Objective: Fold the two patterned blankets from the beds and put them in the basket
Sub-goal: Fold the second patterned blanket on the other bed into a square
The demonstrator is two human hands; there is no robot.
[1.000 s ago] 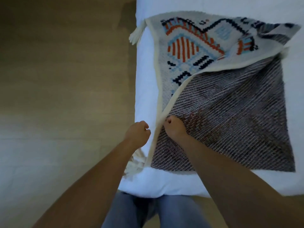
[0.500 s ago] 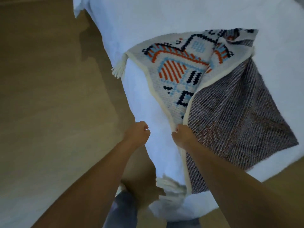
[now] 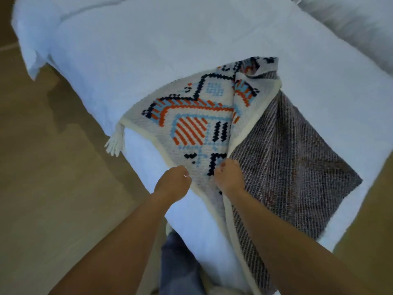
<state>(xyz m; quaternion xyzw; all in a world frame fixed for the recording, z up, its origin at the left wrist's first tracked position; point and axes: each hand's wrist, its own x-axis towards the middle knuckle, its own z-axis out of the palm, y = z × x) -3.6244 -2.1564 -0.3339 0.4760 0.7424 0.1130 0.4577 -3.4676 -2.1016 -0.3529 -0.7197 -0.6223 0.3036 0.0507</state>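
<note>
A patterned blanket (image 3: 191, 124) with orange, blue and black motifs, a cream border and a tassel lies on the white bed (image 3: 148, 50). Its right part is turned over, showing the dark striped underside (image 3: 287, 162). My left hand (image 3: 173, 184) grips the blanket's cream left edge with curled fingers. My right hand (image 3: 228, 177) pinches the folded-over edge where the patterned side meets the underside. The two hands are close together near the bed's near corner. No basket or second blanket is in view.
Wooden floor (image 3: 53, 188) lies to the left of the bed and at the far right. A white pillow (image 3: 350, 22) sits at the upper right. My legs in blue jeans (image 3: 178, 262) stand against the bed's corner.
The view has swung so the bed now runs diagonally. Both hands have shifted along the blanket edge, and the left hand, beside the edge before, now grips it. The flap has bunched narrower.
</note>
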